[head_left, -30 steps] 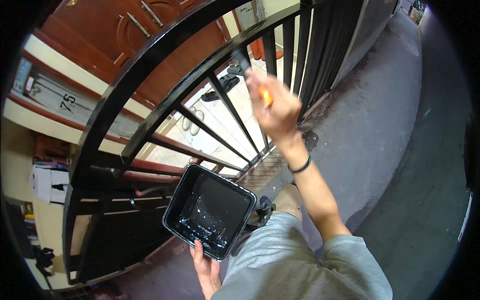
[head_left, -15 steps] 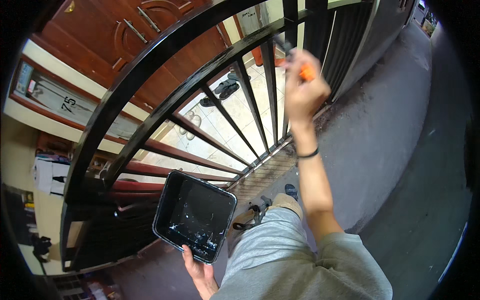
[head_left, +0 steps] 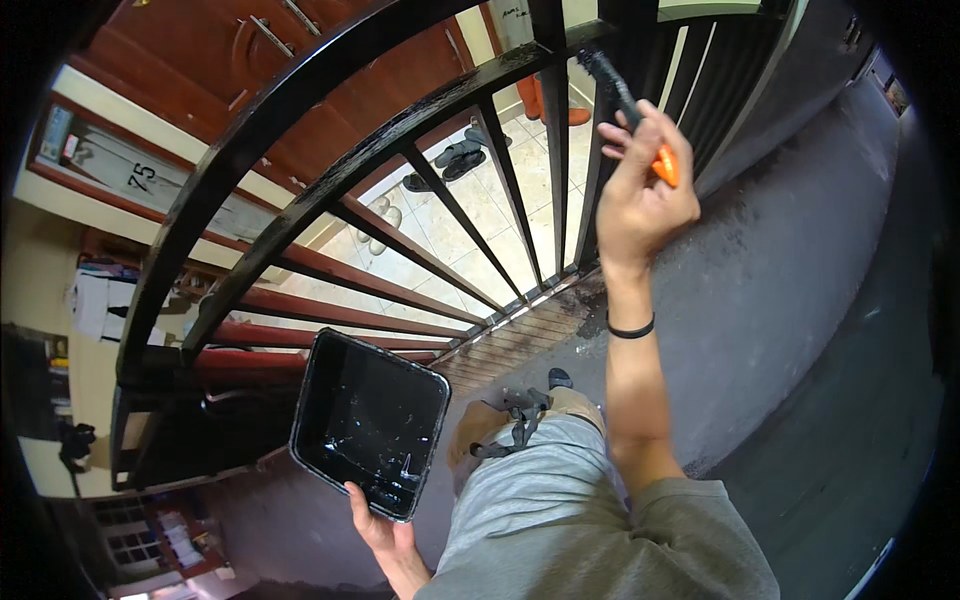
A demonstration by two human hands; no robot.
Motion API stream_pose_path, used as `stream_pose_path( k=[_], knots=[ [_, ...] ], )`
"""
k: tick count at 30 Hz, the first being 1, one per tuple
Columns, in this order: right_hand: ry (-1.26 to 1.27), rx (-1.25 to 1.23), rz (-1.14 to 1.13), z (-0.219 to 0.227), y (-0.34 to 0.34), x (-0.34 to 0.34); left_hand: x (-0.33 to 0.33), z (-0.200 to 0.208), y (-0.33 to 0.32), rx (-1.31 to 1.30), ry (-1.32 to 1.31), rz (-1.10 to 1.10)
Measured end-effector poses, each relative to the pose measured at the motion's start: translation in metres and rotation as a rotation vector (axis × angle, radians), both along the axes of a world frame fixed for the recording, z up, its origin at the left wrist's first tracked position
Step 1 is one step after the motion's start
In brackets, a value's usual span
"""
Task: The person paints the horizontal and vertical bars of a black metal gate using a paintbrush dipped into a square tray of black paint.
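In my right hand [head_left: 648,200] is a paintbrush [head_left: 621,94] with an orange and black handle, gripped by closed fingers. Its dark bristles touch or nearly touch the curved black rail [head_left: 480,84] of a metal gate, just right of a vertical bar. Wet-looking black paint shines on parts of that rail. My left hand [head_left: 378,533] holds a square black tub [head_left: 375,405] by its near edge, thumb at the rim. The tub is tilted toward me, with dark paint and pale specks inside.
Behind the gate bars [head_left: 462,215], some still reddish, lies a tiled floor [head_left: 440,250] with dark sandals [head_left: 460,160], pale slippers [head_left: 378,228] and orange boots [head_left: 570,113]. A wooden door [head_left: 200,60] stands beyond. Grey pavement [head_left: 760,270] stretches to my right.
My right hand has carried the brush rightward along the rail, past the vertical bar. The view has shifted slightly, and my left hand still holds the tub.
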State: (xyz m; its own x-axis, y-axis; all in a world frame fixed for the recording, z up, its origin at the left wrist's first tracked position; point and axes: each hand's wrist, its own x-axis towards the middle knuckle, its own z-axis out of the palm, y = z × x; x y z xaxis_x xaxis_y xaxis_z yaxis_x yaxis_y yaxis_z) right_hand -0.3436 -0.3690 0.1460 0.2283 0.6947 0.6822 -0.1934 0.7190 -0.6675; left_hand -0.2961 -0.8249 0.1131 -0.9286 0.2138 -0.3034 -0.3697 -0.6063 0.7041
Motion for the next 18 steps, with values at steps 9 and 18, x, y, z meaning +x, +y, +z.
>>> stream_pose_path(
  k=[9, 18],
  knots=[
    [-0.056, 0.025, 0.425, -0.012, -0.04, 0.004, 0.007, 0.008, 0.025, -0.026, 0.019, -0.012],
    [-0.29, 0.284, 0.025, -0.007, -0.007, 0.014, 0.005, -0.005, 0.024, -0.02, -0.007, -0.034]
  ],
)
